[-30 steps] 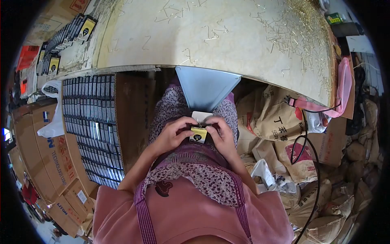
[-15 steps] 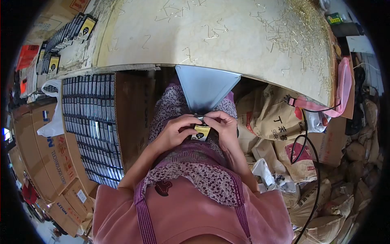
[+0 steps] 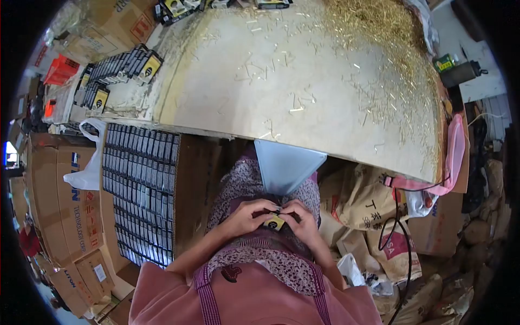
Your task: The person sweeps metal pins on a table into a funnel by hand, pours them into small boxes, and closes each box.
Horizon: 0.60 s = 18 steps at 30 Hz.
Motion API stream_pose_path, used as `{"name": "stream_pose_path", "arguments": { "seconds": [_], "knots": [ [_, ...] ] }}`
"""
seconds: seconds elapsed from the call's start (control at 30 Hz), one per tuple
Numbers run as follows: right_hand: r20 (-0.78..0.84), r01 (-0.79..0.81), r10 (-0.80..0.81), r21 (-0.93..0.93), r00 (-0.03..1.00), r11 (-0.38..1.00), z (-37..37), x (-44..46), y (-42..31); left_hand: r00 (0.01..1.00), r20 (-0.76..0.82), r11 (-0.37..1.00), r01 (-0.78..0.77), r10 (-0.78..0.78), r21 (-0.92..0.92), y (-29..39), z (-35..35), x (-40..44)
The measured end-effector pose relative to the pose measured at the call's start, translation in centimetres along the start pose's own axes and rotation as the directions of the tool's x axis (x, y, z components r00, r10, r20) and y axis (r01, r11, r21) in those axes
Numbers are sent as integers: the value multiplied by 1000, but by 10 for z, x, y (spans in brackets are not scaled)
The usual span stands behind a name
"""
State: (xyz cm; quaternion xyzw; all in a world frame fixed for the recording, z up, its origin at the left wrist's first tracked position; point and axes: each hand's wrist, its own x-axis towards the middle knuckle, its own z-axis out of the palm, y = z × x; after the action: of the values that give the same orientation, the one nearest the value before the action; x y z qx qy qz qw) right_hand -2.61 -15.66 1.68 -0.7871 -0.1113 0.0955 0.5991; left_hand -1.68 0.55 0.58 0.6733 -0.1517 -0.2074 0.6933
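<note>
Over the apron on the lap I hold a small black-and-yellow packet (image 3: 274, 222) with both hands. The fingers of my left hand (image 3: 249, 214) are pinched at its upper left edge. From the other side, my right hand (image 3: 301, 219) grips the upper right edge with thumb and fingers. Fingertips meet at the packet's top and hide that part of it. Just beyond the hands, a grey-blue metal chute (image 3: 288, 167) slopes down from the table edge and narrows toward the lap.
Bent gold wires (image 3: 374, 38) lie scattered and heaped across the table (image 3: 216, 103). Similar packets (image 3: 122, 70) are stacked on its left. Below stands a carton filled with rows of dark packets (image 3: 141, 187). Paper sacks (image 3: 363, 200) and a black cable (image 3: 407, 260) are at the right.
The camera view has tilted up, so more of the table shows and everything sits lower. My hands have drawn closer together over the packet, covering more of it.
</note>
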Motion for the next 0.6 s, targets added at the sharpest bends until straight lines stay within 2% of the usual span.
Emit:
{"name": "stream_pose_path", "arguments": {
  "seconds": [0.17, 0.23, 0.27, 0.37, 0.5, 0.6],
  "knots": [
    [14, 41, -41, 1, 999, 999, -1, 12, -6, 1000, 7, 983, 28, -30, 183, 5, -1, -3],
    [-16, 9, -11, -118, 1000, 993, -5, 17, -13, 997, -5, 985, 73, -73, 156, 11, 2, 0],
    [17, 31, -30, -108, 999, 994, -9, 20, -15, 993, -11, 985, 117, -116, 125, 14, 5, 3],
    [185, -24, 45, -115, 982, 993, -31, 23, -15, 976, -54, 975, 213, -210, 59, 14, 13, 11],
    [370, -41, 88, -132, 925, 990, -50, 32, -24, 987, 134, 988, 74, -93, 136, 3, 22, 21],
    [406, -37, 86, -129, 910, 991, -53, 30, -12, 979, 148, 985, 121, -138, 122, 6, 21, 24]
  ]
}}
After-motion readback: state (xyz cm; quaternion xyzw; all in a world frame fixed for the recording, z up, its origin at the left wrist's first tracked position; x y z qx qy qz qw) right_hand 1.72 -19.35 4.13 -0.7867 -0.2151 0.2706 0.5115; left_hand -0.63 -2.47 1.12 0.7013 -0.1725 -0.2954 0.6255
